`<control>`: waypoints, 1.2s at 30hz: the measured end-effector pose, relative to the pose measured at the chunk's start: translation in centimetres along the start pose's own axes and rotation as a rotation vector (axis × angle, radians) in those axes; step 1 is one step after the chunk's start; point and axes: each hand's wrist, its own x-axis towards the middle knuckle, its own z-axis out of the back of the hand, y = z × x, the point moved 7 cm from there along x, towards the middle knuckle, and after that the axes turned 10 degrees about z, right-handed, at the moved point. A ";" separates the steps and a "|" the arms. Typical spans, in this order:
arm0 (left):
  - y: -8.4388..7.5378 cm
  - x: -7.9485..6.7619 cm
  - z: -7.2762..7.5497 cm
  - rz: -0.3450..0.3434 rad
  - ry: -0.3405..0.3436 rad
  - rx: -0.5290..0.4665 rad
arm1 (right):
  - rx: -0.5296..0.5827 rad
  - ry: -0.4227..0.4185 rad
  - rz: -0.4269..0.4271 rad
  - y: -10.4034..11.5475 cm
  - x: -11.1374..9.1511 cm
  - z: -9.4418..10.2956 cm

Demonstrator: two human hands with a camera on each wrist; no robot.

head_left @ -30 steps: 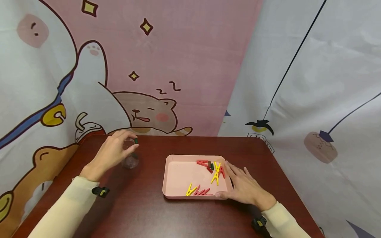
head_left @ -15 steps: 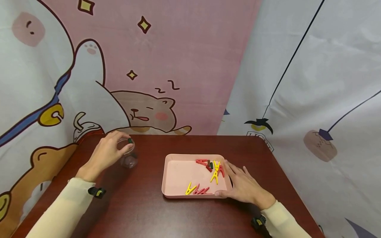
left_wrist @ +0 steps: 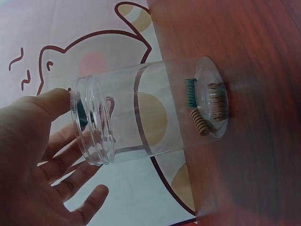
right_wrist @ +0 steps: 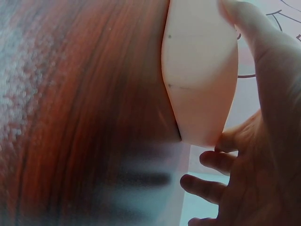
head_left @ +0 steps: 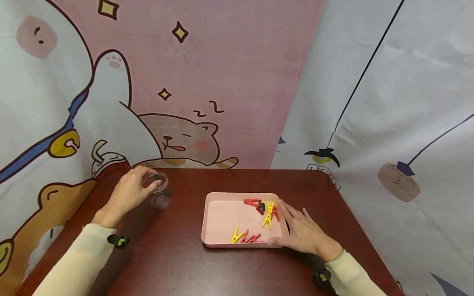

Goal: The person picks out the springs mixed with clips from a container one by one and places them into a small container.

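My left hand (head_left: 127, 191) pinches a small green ribbed cylinder (left_wrist: 82, 112) at the mouth of a clear plastic jar (left_wrist: 155, 106). The jar stands upright on the table in the head view. On its bottom lie another green ribbed cylinder (left_wrist: 190, 92) and two brown ones (left_wrist: 217, 102). My right hand (head_left: 305, 232) rests against the right end of a pink tray (head_left: 222, 220), thumb at the near rim and fingers spread along the side. In the tray lie yellow clothespins (head_left: 267, 220), red clothespins (head_left: 252, 237) and several small dark ribbed cylinders (head_left: 263, 206).
The dark red-brown wooden table (head_left: 185, 267) carries the jar at the far left and the tray right of the middle. Behind it hangs a cloth (head_left: 240, 82) printed with cartoon animals.
My left hand has moved left and slightly down, bringing the green ribbed cylinder from the jar's right rim to over its mouth. The right hand and tray stay in place.
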 end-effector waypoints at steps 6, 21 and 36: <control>-0.3 0.1 0.0 -0.004 0.006 -0.011 | -0.011 0.008 -0.001 -0.1 -0.2 0.0; -0.8 0.2 0.2 0.008 -0.025 -0.030 | -0.011 -0.001 -0.007 -0.3 -0.4 0.1; -1.7 0.0 0.4 -0.005 -0.021 -0.026 | 0.000 0.010 -0.005 -0.2 -0.2 -0.2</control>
